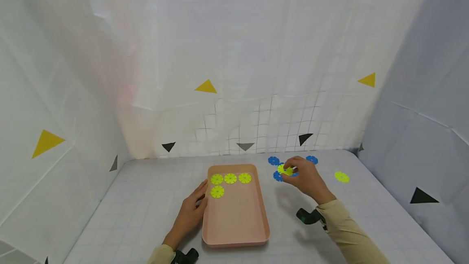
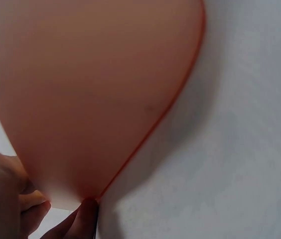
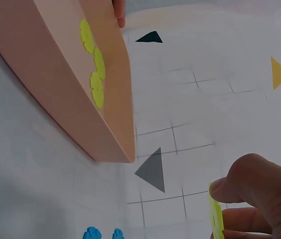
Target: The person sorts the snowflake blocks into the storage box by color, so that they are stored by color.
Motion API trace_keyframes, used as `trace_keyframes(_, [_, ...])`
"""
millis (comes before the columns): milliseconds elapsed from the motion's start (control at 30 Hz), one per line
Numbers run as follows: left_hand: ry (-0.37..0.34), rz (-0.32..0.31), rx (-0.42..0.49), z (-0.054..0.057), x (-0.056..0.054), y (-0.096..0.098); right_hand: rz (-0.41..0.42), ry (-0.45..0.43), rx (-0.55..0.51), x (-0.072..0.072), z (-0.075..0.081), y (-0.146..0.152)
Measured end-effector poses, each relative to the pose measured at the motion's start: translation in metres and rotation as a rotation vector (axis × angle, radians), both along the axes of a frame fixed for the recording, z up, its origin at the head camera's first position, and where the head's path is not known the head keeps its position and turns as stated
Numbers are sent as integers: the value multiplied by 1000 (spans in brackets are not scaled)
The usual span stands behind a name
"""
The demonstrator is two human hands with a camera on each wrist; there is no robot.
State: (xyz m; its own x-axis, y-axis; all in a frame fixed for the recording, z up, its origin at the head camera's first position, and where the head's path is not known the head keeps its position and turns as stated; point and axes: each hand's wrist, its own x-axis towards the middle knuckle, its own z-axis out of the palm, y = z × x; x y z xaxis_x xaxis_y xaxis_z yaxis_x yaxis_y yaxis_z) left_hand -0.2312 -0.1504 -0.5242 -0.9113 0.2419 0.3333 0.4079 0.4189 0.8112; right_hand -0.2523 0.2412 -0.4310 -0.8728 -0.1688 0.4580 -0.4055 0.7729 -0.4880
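A pink tray (image 1: 236, 223) lies on the table with several yellow-green notched discs (image 1: 230, 178) in its far part. Against the tray's left side rests my left hand (image 1: 190, 211), its fingers touching the outer wall near the rim; the left wrist view shows fingertips (image 2: 84, 219) by the wall's lower edge. My right hand (image 1: 305, 177) pinches one yellow-green disc (image 1: 282, 169) between thumb and fingers, above several blue notched discs (image 1: 273, 161) right of the tray. In the right wrist view the held disc (image 3: 215, 216) stands on edge, partly cut off by the frame.
Another yellow-green disc (image 1: 342, 177) lies farther right on the white table (image 1: 132, 211). A blue disc (image 1: 312, 159) sits just beyond my right hand. White sheets with yellow, black and grey triangles wall in the back and both sides.
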Motion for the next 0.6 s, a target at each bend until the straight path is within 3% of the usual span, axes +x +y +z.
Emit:
trace_keyframes(367, [15,-23,2,1,-1,-1,92,38,-39,-4,-1,-14])
trace_keyframes(600, [13,-19,-12,0,-3,-1,96,34,-48,-5,-1,-26])
